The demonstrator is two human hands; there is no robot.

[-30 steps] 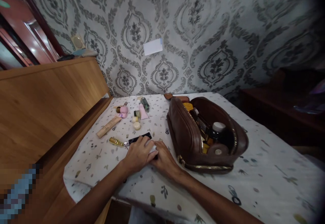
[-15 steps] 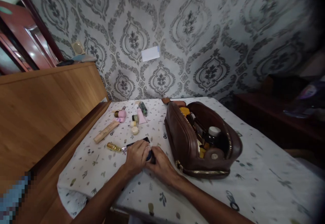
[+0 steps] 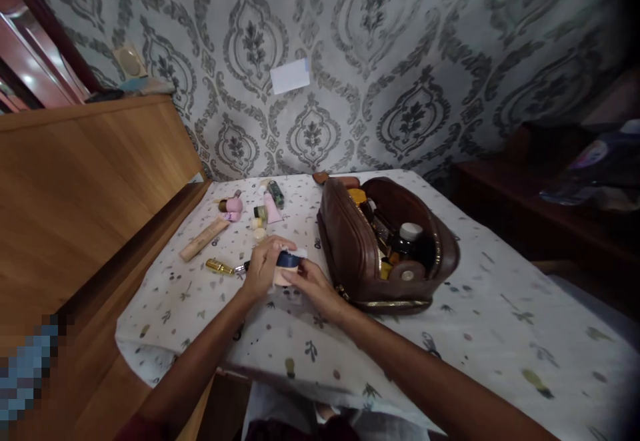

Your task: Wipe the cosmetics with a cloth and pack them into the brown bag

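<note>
A small round jar (image 3: 287, 268) with a dark blue band and a peach-coloured lower part is held between both hands over the table. My left hand (image 3: 263, 268) wraps its left side, and my right hand (image 3: 316, 286) grips its right side with the fingertips. Something white and crumpled shows on the jar's top. Just left of my left hand lie a gold tube (image 3: 219, 266) and part of a black and silver item. To the right of my right hand stands an open brown leather bag (image 3: 350, 248) full of bottles, one with a white cap (image 3: 411, 231).
Beyond my left hand lie a beige tube (image 3: 204, 240), a pink tube (image 3: 273, 208), a dark green bottle (image 3: 275, 193), pink items (image 3: 233, 206) and small jars. A wooden panel (image 3: 100, 181) borders the left; a clear bottle (image 3: 585, 168) is at the right.
The jar, mostly hidden between my hands before, now shows its blue band and peach side. Both hands have lifted slightly with it. The view has tilted down, showing more below the table's front edge.
</note>
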